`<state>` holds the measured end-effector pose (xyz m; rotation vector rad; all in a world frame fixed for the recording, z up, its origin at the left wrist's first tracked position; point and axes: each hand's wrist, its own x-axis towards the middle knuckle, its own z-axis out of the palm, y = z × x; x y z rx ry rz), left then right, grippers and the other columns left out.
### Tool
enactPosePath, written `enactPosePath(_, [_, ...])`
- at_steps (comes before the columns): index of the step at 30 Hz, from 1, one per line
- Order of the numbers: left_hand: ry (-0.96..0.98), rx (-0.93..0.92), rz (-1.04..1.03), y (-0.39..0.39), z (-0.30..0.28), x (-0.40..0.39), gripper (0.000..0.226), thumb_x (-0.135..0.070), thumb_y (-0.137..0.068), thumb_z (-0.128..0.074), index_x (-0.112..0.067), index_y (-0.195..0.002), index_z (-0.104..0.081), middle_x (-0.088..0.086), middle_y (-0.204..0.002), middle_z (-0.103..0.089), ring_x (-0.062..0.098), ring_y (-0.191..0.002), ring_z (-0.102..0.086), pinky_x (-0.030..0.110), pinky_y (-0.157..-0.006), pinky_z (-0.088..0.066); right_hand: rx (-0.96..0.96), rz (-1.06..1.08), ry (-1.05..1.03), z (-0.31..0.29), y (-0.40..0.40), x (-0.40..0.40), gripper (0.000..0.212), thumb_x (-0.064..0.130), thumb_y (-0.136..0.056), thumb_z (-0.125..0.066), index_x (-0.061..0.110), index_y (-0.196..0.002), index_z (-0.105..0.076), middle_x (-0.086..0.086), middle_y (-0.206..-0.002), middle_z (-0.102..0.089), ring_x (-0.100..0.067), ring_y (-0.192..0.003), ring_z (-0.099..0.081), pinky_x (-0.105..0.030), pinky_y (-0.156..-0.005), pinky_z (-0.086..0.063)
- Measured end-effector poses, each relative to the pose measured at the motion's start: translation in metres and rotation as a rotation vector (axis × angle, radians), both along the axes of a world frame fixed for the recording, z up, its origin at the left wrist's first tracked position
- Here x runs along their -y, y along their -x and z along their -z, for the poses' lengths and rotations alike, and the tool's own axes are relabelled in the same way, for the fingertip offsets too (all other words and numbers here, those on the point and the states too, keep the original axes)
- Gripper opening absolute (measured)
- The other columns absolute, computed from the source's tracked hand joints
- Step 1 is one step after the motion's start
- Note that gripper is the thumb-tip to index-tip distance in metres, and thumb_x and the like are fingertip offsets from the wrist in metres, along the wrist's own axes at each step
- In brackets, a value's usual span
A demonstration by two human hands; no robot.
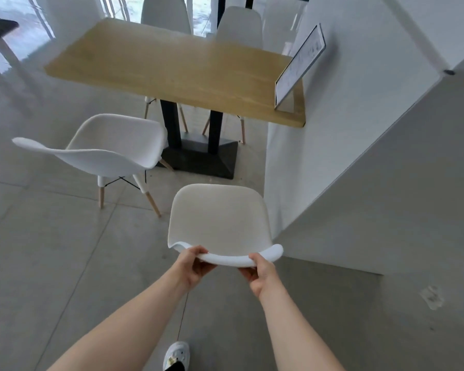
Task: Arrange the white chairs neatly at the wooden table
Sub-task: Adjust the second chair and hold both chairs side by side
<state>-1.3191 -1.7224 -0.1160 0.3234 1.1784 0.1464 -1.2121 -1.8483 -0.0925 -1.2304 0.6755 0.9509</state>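
Both hands, left hand and right hand, clamp the near chair by its backrest rim for steering. The wooden bench lies at twelve o'clock; a second chair sits askew at ten.

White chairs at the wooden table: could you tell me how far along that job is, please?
Done: two white chairs sit tucked in at the far side. In hand: both hands grip the near white chair's backrest. Left: the angled white armchair.
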Motion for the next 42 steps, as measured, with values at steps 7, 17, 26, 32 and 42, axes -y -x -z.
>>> enactPosePath(7, [-0.041, -0.052, 0.072, -0.049, 0.011, -0.081, 0.009, 0.004, -0.084, -0.045, -0.004, -0.086, -0.049, 0.013, -0.079, -0.051, 0.026, -0.071, -0.054, 0.030, -0.043, -0.055, -0.029, 0.060, -0.032, 0.010, -0.037, -0.072, 0.028, -0.006, -0.089, -0.051, 0.002, -0.115, -0.046, -0.015, -0.087, -0.054, -0.028, -0.076, -0.057, -0.030, -0.041, -0.054])
enactPosePath(17, [-0.099, -0.071, 0.083, -0.147, 0.013, -0.185, 0.016, 0.003, -0.083, -0.045, -0.005, -0.096, -0.052, 0.013, -0.088, -0.055, 0.027, -0.078, -0.056, 0.032, -0.051, -0.057, -0.068, 0.095, -0.105, 0.010, -0.131, -0.171, 0.020, -0.006, -0.090, -0.051, 0.004, -0.106, -0.047, -0.015, -0.090, -0.055, -0.028, -0.079, -0.057, -0.033, -0.043, -0.056])
enactPosePath(26, [-0.089, -0.017, 0.056, -0.201, 0.008, -0.238, 0.020, 0.005, -0.084, -0.042, -0.005, -0.099, -0.052, 0.013, -0.089, -0.057, 0.027, -0.078, -0.056, 0.029, -0.047, -0.057, -0.063, 0.066, -0.124, 0.010, -0.187, -0.222, 0.027, -0.004, -0.089, -0.053, 0.002, -0.115, -0.044, -0.016, -0.093, -0.057, -0.028, -0.082, -0.060, -0.033, -0.049, -0.059])
enactPosePath(32, [-0.081, 0.008, 0.080, -0.217, 0.015, -0.270, 0.021, 0.004, -0.084, -0.043, -0.005, -0.101, -0.052, 0.014, -0.094, -0.057, 0.027, -0.083, -0.058, 0.033, -0.055, -0.059, -0.047, 0.062, -0.112, 0.013, -0.203, -0.253, 0.017, -0.005, -0.089, -0.052, 0.004, -0.103, -0.046, -0.014, -0.092, -0.056, -0.027, -0.082, -0.059, -0.034, -0.052, -0.058])
enactPosePath(42, [-0.032, 0.026, 0.116, -0.223, 0.014, -0.281, 0.019, 0.004, -0.085, -0.046, -0.004, -0.101, -0.050, 0.014, -0.090, -0.056, 0.028, -0.079, -0.058, 0.032, -0.051, -0.058, -0.010, 0.121, 0.001, 0.020, -0.208, -0.266, 0.035, -0.001, -0.087, -0.057, 0.004, -0.119, -0.044, -0.013, -0.093, -0.055, -0.026, -0.081, -0.059, -0.030, -0.046, -0.057])
